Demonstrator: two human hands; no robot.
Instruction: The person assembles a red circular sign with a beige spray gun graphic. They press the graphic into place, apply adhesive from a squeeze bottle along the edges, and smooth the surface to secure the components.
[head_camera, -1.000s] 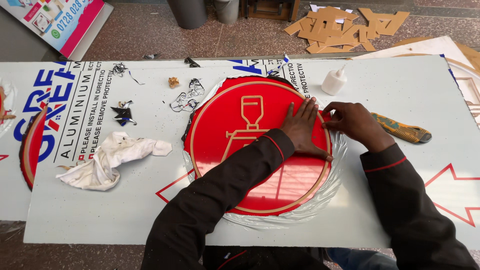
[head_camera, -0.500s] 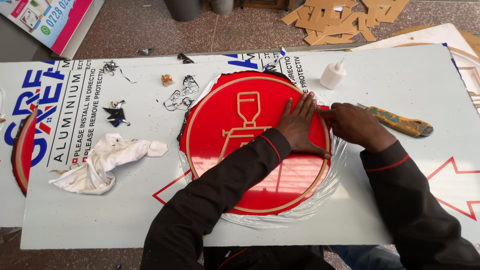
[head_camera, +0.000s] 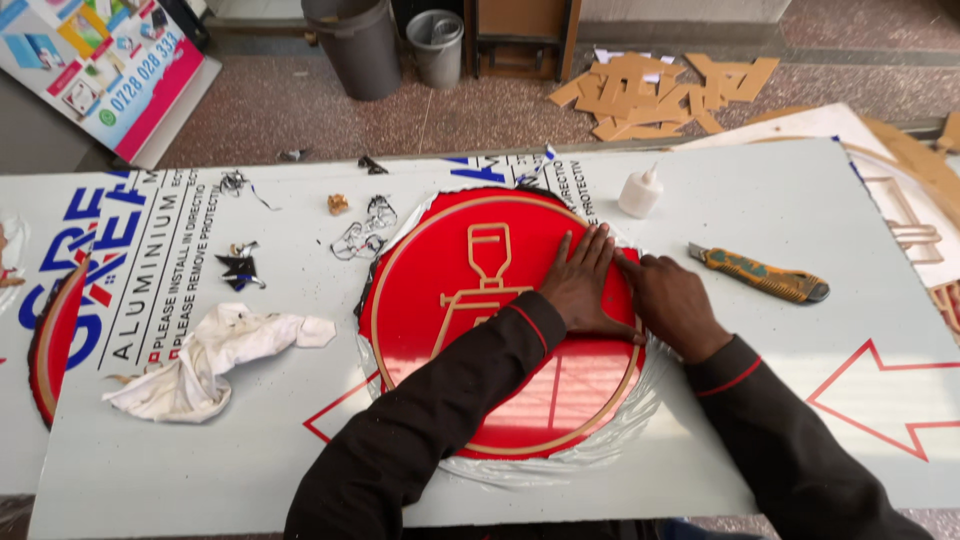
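On the white panel table (head_camera: 700, 210), both hands press a round red sign (head_camera: 480, 330) at its right edge.

Left hand (head_camera: 582, 285) lies flat, fingers spread and extended, palm down on the red disc's upper right area; grasping nothing. Right hand (head_camera: 672, 303) rests just beside it, touching the sign's rim, fingers bent down onto the edge; can't tell if it pinches anything. Sign sits mid-table on crinkled clear film (head_camera: 560, 465), with a gold line figure and gold ring. Yellow utility knife (head_camera: 762, 274) lies near the right hand, white glue bottle (head_camera: 640, 192) above it, crumpled white rag (head_camera: 205, 355) well to the left.
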